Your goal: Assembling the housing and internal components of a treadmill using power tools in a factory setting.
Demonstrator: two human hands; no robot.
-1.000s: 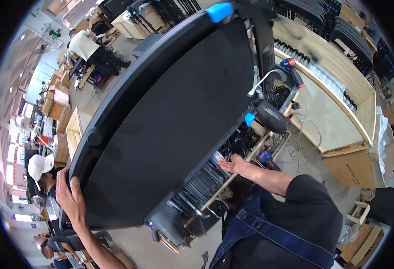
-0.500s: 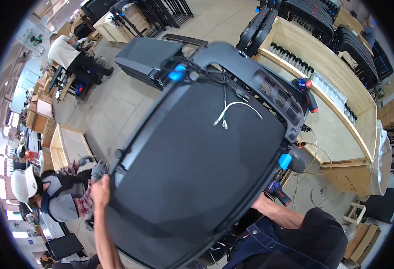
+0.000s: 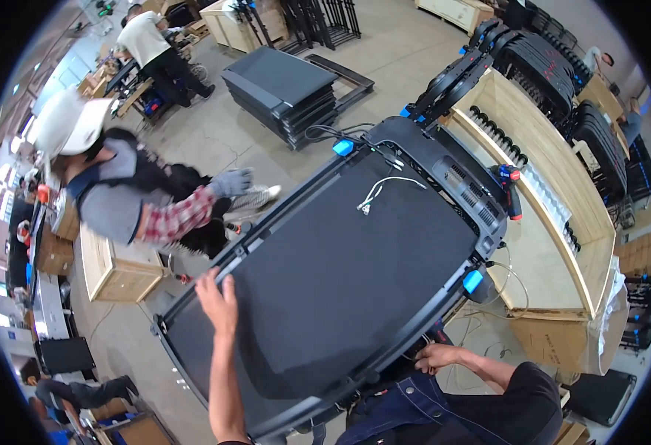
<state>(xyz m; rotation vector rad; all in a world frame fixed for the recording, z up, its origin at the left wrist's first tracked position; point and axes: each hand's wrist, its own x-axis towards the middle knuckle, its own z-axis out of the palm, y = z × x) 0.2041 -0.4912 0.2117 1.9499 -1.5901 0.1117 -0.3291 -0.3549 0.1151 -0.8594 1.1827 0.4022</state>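
A treadmill base (image 3: 340,274) with a black running belt lies before me, its motor cover (image 3: 451,174) at the far right end. Blue pieces sit at its corners, one a blue corner piece (image 3: 473,281) on the right. Loose white cable ends (image 3: 392,185) rest on the belt. My left hand (image 3: 218,300) is open, fingers spread over the left side rail and belt edge, holding nothing. Beside the right rail, my right hand (image 3: 437,357) is closed with curled fingers; what it grips is hidden. A blue and red tool (image 3: 438,334) shows partly just behind it.
A co-worker's gloved hand (image 3: 233,182) is beyond the left rail. To the right, a long wooden crate (image 3: 555,245) holds rollers, with a cordless drill (image 3: 509,189) on its edge. Stacked dark panels (image 3: 285,89) stand at the back. A small wooden box (image 3: 121,267) sits left.
The treadmill base now appears lower and farther from me. My left hand has let go of its left edge and opened. My right hand has come out from the right edge. The co-worker has moved forward.
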